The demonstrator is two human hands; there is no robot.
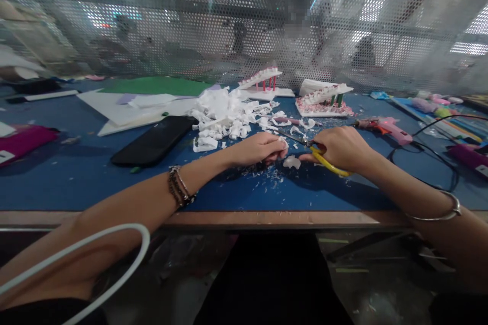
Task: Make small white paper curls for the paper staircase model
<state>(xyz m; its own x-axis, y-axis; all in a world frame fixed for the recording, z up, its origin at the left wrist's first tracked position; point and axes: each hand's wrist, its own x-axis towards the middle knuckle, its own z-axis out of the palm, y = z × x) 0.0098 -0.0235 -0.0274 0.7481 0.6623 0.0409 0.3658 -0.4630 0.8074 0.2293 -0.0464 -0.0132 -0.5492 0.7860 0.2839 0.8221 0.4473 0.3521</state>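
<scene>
Yellow-handled scissors (331,163) are in my right hand (341,147), their handles gripped by its fingers. The dark blades point left, toward my left hand (265,148). That hand is closed, pinching a small white piece (283,142) at its fingertips; most of the piece is hidden by the fingers. A pale curved scrap (292,162) lies on the blue mat between the hands. Fine white shavings (267,183) are scattered below them. Just beyond my left hand rises a heap of curled white scraps (224,111).
A black phone (154,142) lies left of the heap, near white and green sheets (152,86). Two small white models on posts, a left one (263,81) and a right one (324,99), stand at the back. A pink glue gun (392,129) with a black cable lies right. Perforated metal rises behind.
</scene>
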